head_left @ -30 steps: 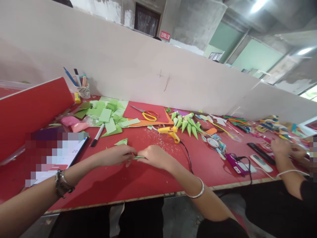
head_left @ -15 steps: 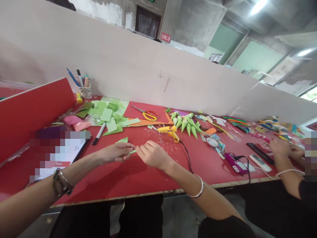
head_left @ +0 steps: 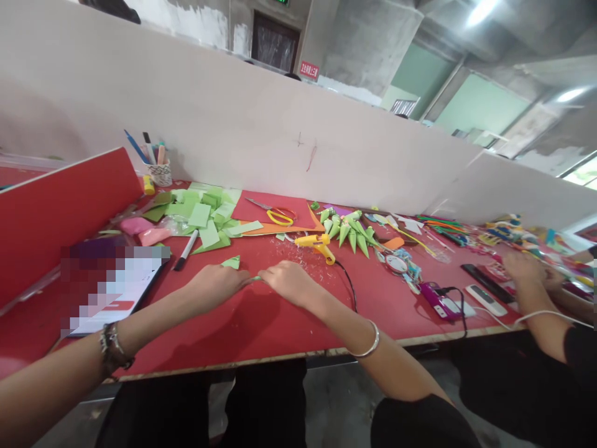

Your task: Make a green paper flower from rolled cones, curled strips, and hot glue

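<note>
Between my two hands, above the red table (head_left: 186, 339), is a thin green strip of paper (head_left: 256, 279), mostly hidden by fingers. My left hand (head_left: 221, 281) pinches its left end, palm turned down. The fingers of my right hand (head_left: 288, 283) are closed on the other end. Just behind my left hand lies a folded green paper piece (head_left: 232, 262). A yellow glue gun (head_left: 314, 244) rests on its side beyond my right hand, with white shreds around it. Farther back right is a cluster of green paper cones (head_left: 349, 230).
Green paper pieces (head_left: 205, 218) pile up at the back left beside scissors with yellow handles (head_left: 280, 216). A marker (head_left: 185, 250) and a partly blurred tablet (head_left: 125, 286) lie left. A purple power bank (head_left: 438, 302) sits right, near a co-worker's hand (head_left: 525, 270). A white partition (head_left: 242, 137) stands behind.
My left hand has rolled over from fingers showing to its back facing up, still pinching the green paper strip. My right hand stays nearly in place.
</note>
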Available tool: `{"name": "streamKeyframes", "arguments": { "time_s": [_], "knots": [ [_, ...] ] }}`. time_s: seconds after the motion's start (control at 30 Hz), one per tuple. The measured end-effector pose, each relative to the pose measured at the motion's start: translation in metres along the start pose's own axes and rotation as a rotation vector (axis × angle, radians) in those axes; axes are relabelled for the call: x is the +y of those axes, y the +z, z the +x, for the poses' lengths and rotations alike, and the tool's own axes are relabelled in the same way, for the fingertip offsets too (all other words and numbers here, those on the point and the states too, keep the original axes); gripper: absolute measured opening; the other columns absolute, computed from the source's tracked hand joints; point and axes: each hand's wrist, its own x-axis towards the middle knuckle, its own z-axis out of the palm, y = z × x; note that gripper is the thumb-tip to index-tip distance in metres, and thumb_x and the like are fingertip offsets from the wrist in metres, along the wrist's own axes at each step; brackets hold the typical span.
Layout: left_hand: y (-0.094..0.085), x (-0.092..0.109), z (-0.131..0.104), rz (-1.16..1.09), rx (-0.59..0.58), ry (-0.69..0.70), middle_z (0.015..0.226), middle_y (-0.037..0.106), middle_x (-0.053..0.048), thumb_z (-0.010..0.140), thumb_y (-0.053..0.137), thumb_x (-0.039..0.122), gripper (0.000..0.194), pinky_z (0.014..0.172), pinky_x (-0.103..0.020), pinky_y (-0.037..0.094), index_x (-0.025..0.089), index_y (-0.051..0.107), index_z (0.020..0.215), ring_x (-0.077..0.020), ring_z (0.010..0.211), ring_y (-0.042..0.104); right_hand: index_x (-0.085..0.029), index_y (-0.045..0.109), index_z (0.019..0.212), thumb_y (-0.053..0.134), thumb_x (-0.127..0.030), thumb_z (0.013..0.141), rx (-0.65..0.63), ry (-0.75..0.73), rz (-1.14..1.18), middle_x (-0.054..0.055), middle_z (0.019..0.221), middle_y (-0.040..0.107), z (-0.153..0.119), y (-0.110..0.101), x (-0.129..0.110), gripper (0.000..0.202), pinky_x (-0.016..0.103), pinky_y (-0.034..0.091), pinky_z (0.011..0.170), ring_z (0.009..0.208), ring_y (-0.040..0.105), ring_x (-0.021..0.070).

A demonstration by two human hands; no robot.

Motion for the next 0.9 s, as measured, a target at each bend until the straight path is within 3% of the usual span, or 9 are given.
{"name": "streamKeyframes", "arguments": {
  "time_s": [0.1, 0.2, 0.33, 0.43, 0.5, 0.57, 0.7, 0.8, 0.9],
  "knots": [
    [-0.001, -0.001, 0.0, -0.411, -0.021, -0.032, 0.057, 0.05, -0.002, 0.083, 0.041, 0.033, 0.029, 0.044, -0.022, 0.028, 0.016, 0.048, 0.061, -0.0119, 0.048, 0.046, -0.008, 0.054, 0.103, 0.037, -0.008, 0.087, 0.079, -0.079, -0.185, 0.008, 0.078, 0.063, -0.001, 0.004, -0.002, 0.024, 0.029, 0.04, 0.065, 0.071, 0.059, 0.0168],
    [-0.003, 0.0, -0.003, -0.912, -0.157, -0.067, 0.048, 0.039, 0.004, 0.083, 0.038, 0.041, 0.032, 0.039, -0.021, 0.025, 0.019, 0.038, 0.06, -0.008, 0.039, 0.034, -0.005, 0.048, 0.112, 0.029, -0.006, 0.088, 0.233, -0.119, -0.261, 0.011, 0.084, 0.062, -0.003, 0.006, -0.001, 0.03, 0.031, 0.041, 0.072, 0.075, 0.057, 0.0161],
    [-0.004, 0.005, -0.006, -1.299, -0.27, -0.118, 0.044, 0.023, 0.011, 0.082, 0.034, 0.047, 0.031, 0.035, -0.019, 0.017, 0.019, 0.036, 0.068, -0.0048, 0.032, 0.016, -0.005, 0.045, 0.115, 0.027, -0.008, 0.089, 0.396, -0.151, -0.314, 0.013, 0.095, 0.061, -0.006, 0.002, 0.005, 0.031, 0.032, 0.038, 0.081, 0.084, 0.054, 0.016],
    [0.0, 0.009, -0.007, -1.546, -0.289, -0.159, 0.043, 0.016, 0.013, 0.08, 0.04, 0.047, 0.029, 0.036, -0.019, 0.014, 0.019, 0.037, 0.072, -0.0041, 0.032, 0.009, -0.009, 0.049, 0.108, 0.026, -0.012, 0.091, 0.384, -0.157, -0.307, 0.01, 0.091, 0.061, -0.005, -0.004, 0.008, 0.029, 0.031, 0.037, 0.078, 0.082, 0.053, 0.0155],
    [0.002, 0.01, -0.006, -1.42, -0.258, -0.134, 0.041, 0.021, 0.012, 0.083, 0.033, 0.048, 0.032, 0.037, -0.019, 0.018, 0.019, 0.038, 0.073, -0.0054, 0.032, 0.016, -0.012, 0.053, 0.1, 0.027, -0.014, 0.091, 0.3, -0.137, -0.264, 0.006, 0.082, 0.06, -0.005, -0.007, 0.008, 0.028, 0.03, 0.037, 0.074, 0.077, 0.053, 0.015],
    [0.002, 0.008, -0.005, -1.027, -0.138, -0.067, 0.043, 0.034, 0.007, 0.086, 0.027, 0.046, 0.035, 0.043, -0.02, 0.027, 0.018, 0.042, 0.071, -0.0082, 0.036, 0.032, -0.014, 0.054, 0.093, 0.031, -0.014, 0.091, 0.188, -0.096, -0.196, 0.004, 0.077, 0.06, -0.003, -0.009, 0.007, 0.024, 0.028, 0.036, 0.068, 0.074, 0.055, 0.0145],
    [0.001, 0.005, 0.0, -0.326, 0.081, 0.046, 0.053, 0.049, -0.001, 0.08, 0.047, 0.028, 0.018, 0.057, -0.026, 0.033, 0.017, 0.05, 0.066, -0.0159, 0.054, 0.049, -0.017, 0.057, 0.084, 0.041, -0.022, 0.089, -0.038, -0.013, 0.017, 0.003, 0.076, 0.063, -0.001, -0.015, 0.009, 0.017, 0.023, 0.03, 0.055, 0.068, 0.057, 0.0128],
    [0.001, 0.004, 0.002, -0.085, 0.062, 0.138, 0.054, 0.051, -0.003, 0.078, 0.045, 0.012, 0.015, 0.057, -0.027, 0.032, 0.017, 0.053, 0.066, -0.0161, 0.053, 0.05, -0.016, 0.059, 0.079, 0.04, -0.028, 0.089, -0.201, -0.033, 0.217, 0.002, 0.071, 0.063, 0.0, -0.02, 0.013, 0.024, 0.021, 0.027, 0.05, 0.061, 0.056, 0.0101],
    [0.002, 0.003, 0.003, -0.077, 0.029, 0.091, 0.054, 0.051, -0.003, 0.081, 0.043, 0.018, 0.018, 0.051, -0.026, 0.029, 0.017, 0.054, 0.066, -0.0151, 0.049, 0.048, -0.017, 0.058, 0.081, 0.04, -0.029, 0.089, -0.22, -0.063, 0.24, 0.001, 0.07, 0.064, 0.0, -0.021, 0.014, 0.024, 0.02, 0.027, 0.049, 0.06, 0.056, 0.01]
  ]
}}
